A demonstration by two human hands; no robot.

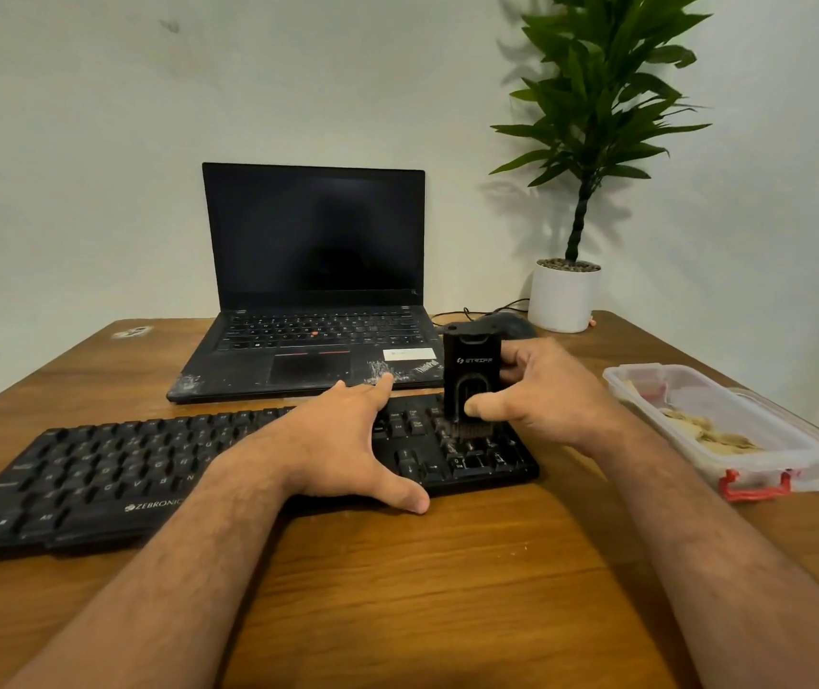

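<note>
From above, the right hand grips a black brush upright on the keyboard's right end; the left hand presses it, fingers spread. Wooden tabletop; laptop at the far edge against a pale wall.

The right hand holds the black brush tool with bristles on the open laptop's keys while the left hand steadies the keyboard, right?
No: the head view shows the black rectangular brush tool bristles-down on the number pad of the black plastic keyboard, not the open black laptop. The right hand holds it; the left hand steadies the keyboard.
</note>
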